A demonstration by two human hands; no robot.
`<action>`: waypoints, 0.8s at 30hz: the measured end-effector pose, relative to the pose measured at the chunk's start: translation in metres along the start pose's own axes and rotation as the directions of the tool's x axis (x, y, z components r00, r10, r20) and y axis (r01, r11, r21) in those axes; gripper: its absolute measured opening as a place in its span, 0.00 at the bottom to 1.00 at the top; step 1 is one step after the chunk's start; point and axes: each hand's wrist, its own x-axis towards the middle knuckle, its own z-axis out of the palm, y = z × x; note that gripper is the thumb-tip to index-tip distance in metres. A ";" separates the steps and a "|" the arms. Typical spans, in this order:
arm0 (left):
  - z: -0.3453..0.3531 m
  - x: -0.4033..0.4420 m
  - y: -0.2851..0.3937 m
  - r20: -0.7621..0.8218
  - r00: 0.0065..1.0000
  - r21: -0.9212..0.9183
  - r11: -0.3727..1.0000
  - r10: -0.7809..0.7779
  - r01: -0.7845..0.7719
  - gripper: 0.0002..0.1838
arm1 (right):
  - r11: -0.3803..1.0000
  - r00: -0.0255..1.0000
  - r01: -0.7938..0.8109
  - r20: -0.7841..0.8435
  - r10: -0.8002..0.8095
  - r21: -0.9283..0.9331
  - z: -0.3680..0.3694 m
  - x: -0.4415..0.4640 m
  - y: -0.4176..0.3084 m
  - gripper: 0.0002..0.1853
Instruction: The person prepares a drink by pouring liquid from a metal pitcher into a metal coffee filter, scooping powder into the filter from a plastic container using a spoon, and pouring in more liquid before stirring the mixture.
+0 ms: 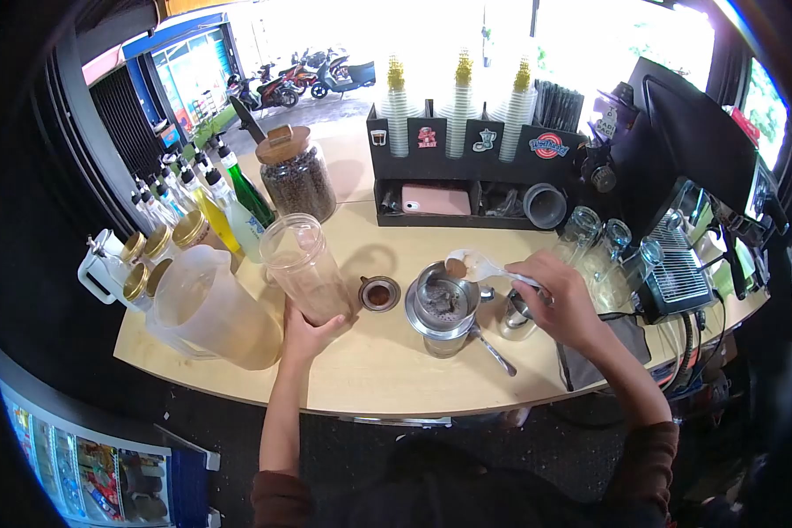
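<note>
My left hand (pixel 310 334) is wrapped round the lower part of a clear plastic jar (pixel 304 264), which leans a little and has a brownish residue inside. In my right hand (pixel 556 295) is a white plastic scoop (pixel 487 267) with brown powder in its bowl. The scoop hovers over the rim of a metal drip filter (pixel 421 310), with dark, foamy liquid inside. That filter rests on a glass (pixel 444 347). Beside it lie a metal spoon (pixel 496 354) and a small round metal piece (pixel 379 294) with brown contents. A metal cup (pixel 514 320) stands partly behind my right hand.
A large translucent pitcher (pixel 211 308) and several syrup bottles (pixel 211 216) line the left side. Behind stand a jar of coffee beans (pixel 297 180) and a black cup organizer (pixel 466 172). Upturned glasses (pixel 607 251) and a black machine with a drip grate (pixel 678 277) occupy the right.
</note>
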 end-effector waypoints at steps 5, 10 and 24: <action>-0.001 -0.001 0.000 0.007 1.000 0.016 1.000 -0.021 0.021 0.52 | 1.000 1.000 0.002 0.020 -0.002 -0.017 0.006 0.001 0.002 0.09; -0.001 -0.001 0.009 0.002 1.000 0.014 1.000 -0.005 0.005 0.52 | 1.000 1.000 0.006 -0.011 -0.006 -0.005 0.011 0.001 0.002 0.10; -0.001 -0.003 0.021 0.019 1.000 -0.008 1.000 -0.013 0.013 0.53 | 0.999 0.997 -0.003 -0.080 0.000 -0.037 0.010 -0.007 0.004 0.10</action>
